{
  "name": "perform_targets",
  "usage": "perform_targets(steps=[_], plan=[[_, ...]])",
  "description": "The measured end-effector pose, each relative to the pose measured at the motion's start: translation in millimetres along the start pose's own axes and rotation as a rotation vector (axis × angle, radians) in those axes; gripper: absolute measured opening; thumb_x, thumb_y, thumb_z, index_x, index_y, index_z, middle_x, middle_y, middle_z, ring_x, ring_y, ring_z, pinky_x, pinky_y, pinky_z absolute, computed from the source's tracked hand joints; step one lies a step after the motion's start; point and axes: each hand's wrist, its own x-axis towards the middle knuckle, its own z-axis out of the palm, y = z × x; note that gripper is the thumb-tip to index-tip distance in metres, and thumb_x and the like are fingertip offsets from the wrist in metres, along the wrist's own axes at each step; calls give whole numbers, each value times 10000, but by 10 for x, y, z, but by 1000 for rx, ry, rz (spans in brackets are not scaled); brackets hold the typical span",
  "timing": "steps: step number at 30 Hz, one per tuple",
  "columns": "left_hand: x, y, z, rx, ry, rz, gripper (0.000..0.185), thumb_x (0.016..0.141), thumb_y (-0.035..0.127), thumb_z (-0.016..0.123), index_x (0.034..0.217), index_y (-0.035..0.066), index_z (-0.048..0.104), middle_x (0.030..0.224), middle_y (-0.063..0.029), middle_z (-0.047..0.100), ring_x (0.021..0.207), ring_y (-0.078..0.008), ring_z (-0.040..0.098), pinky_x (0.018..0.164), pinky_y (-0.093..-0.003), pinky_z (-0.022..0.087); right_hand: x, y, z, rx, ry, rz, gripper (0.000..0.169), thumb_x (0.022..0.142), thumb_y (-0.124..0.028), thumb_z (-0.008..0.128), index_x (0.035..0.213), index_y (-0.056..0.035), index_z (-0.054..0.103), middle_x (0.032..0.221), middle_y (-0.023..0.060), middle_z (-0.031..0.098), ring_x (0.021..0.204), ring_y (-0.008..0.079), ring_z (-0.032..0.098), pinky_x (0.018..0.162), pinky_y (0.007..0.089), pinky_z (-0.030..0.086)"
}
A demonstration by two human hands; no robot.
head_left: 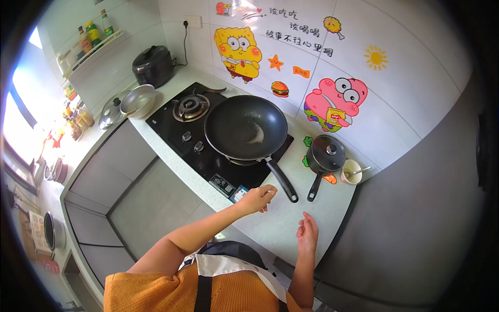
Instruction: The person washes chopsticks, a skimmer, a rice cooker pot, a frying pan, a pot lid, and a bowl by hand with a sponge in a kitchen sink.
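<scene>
A black nonstick wok point(245, 128) rests on the right burner of the gas stove, its long handle point(282, 181) pointing towards me. Inside it, a pale glossy patch and small droplets lie on the bottom. My left hand point(258, 199) hovers by the stove's front corner, left of the wok handle and apart from it. Its fingers are curled, and the palm is hidden. Over the white countertop point(269, 238), my right hand point(308, 230) is raised with nothing visible in it; the index finger points out and the others bend loosely.
A lidded black saucepan point(325, 154) and a paper cup point(351, 171) with a spoon stand right of the wok, beside the grey refrigerator point(405, 218). Left of the stove point(175, 132) are a metal pan point(138, 101), a glass lid point(111, 109) and a black electric cooker point(153, 66).
</scene>
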Motion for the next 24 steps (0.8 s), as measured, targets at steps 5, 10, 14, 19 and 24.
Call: perform_targets(steps=[5,10,14,19,24], plan=[[-266,-412,-331,-164,79,-51,293,905,238,447,1096,32,533,742,-49,540,566,-115,575,490,-235,489,-41,-118,349,-90,-28,-38,373,891,-169,478,1244,-61,427,931,62,567,551,55,432,474,189,329],[-712,-755,-880,-354,198,-121,298,915,245,446,1105,32,528,742,-36,521,587,-106,562,528,-239,488,9,-40,701,-105,25,-6,443,888,-235,491,1295,-114,363,1035,55,582,649,61,495,539,195,379],[-1171,-1077,-1403,-501,319,-161,296,922,246,445,1115,36,525,737,-28,521,584,-112,560,547,-243,491,82,175,995,-63,-15,83,385,890,-252,503,1244,-122,426,1004,34,594,638,66,509,527,194,385],[-1889,-1543,-2099,-647,522,-150,278,926,240,445,1094,35,529,723,-15,521,589,-112,559,553,-247,492,102,472,1612,-143,-159,177,279,891,-197,504,1159,-120,518,931,28,618,591,73,537,476,199,406],[-2665,-2082,-2773,-765,820,-133,254,909,233,464,1065,49,545,726,-18,519,591,-111,559,542,-247,494,116,817,2582,-149,-286,231,258,890,-151,493,1138,-91,531,909,55,634,588,82,563,459,202,420]])
